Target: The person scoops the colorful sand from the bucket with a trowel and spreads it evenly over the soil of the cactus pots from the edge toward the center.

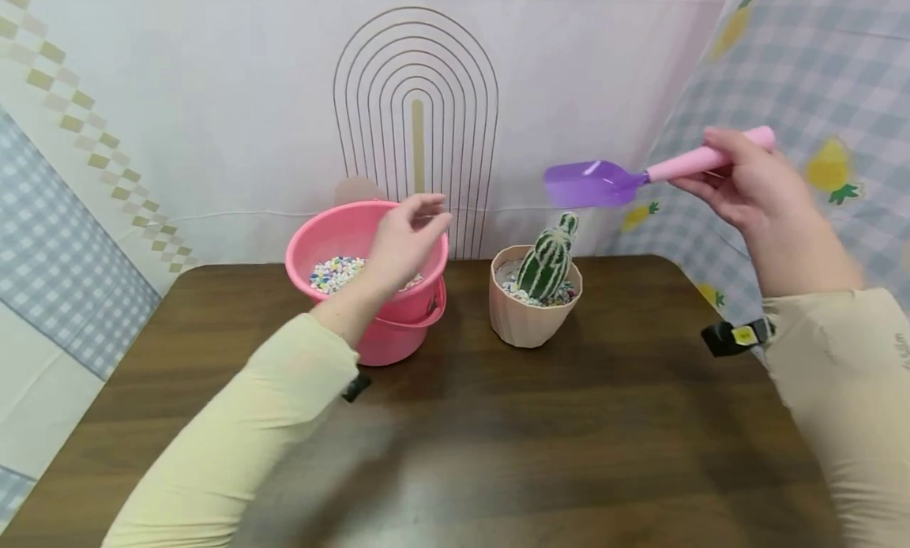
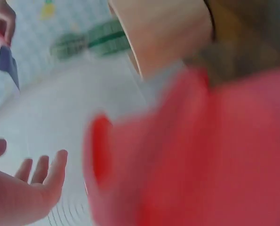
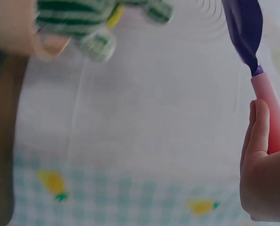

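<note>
My right hand [image 1: 757, 181] grips the pink handle of a toy shovel [image 1: 593, 183], its purple blade level above a potted cactus [image 1: 546, 264]. The right wrist view shows fingers round the pink handle [image 3: 270, 106]. My left hand [image 1: 408, 240] hovers over the right side of a pink bucket [image 1: 295, 252], fingers loosely bent and holding nothing. Small colourful pebbles [image 1: 336, 273] lie inside the bucket, partly hidden by the left forearm. The cactus stands in a ribbed peach pot [image 1: 522, 320] with pebbles round its base, leaning slightly right.
Bucket and pot stand near the back edge of a dark wooden table [image 1: 498, 445], the pot to the right. Behind them hangs a white cloth [image 1: 235, 98] with arch lines. A checked cloth [image 1: 817, 74] with pineapple prints hangs on the right.
</note>
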A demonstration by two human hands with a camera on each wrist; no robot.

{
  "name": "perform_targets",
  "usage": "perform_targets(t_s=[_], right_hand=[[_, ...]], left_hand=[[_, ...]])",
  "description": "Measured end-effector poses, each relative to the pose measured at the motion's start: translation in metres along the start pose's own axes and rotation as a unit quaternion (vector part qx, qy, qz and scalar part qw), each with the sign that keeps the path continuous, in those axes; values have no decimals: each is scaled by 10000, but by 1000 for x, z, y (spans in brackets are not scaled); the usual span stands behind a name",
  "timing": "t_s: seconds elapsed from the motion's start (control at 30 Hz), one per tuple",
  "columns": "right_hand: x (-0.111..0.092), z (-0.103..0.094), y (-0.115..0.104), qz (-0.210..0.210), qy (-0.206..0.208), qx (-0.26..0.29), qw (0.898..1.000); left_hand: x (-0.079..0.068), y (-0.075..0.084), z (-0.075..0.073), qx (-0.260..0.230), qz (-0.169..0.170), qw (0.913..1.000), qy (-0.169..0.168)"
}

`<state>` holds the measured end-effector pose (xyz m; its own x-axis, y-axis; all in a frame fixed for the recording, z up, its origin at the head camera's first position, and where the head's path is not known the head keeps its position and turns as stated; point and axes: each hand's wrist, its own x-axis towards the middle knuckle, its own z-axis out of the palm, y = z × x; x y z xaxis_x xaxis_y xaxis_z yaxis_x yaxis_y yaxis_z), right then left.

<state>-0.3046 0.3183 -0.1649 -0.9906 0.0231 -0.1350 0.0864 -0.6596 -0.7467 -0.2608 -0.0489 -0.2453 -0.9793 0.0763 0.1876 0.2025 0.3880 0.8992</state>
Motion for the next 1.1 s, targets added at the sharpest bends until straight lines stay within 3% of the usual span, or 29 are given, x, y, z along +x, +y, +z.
perform_targets(t_s=[0.13, 0.23, 0.47, 0.63, 0.8, 0.97, 1.0, 1.1], right_hand=[[4, 41, 21, -118, -427, -530, 9976], [2, 65, 38, -320, -461, -1115, 9922], [4, 101, 82, -743, -1083, -2481, 9598], [9, 118, 114, -959, -961, -3235, 9364], [16, 125, 147, -1119, -833, -4003, 9057], [21, 127, 176, -1337, -573, -4729, 8690], [21, 127, 182, -1370, -541, -4885, 8600], [23, 125, 198, -1389, -539, -5614, 8140]], left_hand=[[3, -12, -37, 267, -78, 9994, 188], [6, -24, -59, 454, -89, 9980, 427], [7, -54, -94, 618, -417, 9938, 828], [0, -72, -106, 729, -751, 9891, 1035], [-4, -90, -109, 688, -1045, 9864, 1065], [-6, -101, -104, 610, -1160, 9884, 769], [-7, -103, -103, 599, -1163, 9887, 731], [-8, -105, -99, 528, -1148, 9893, 730]])
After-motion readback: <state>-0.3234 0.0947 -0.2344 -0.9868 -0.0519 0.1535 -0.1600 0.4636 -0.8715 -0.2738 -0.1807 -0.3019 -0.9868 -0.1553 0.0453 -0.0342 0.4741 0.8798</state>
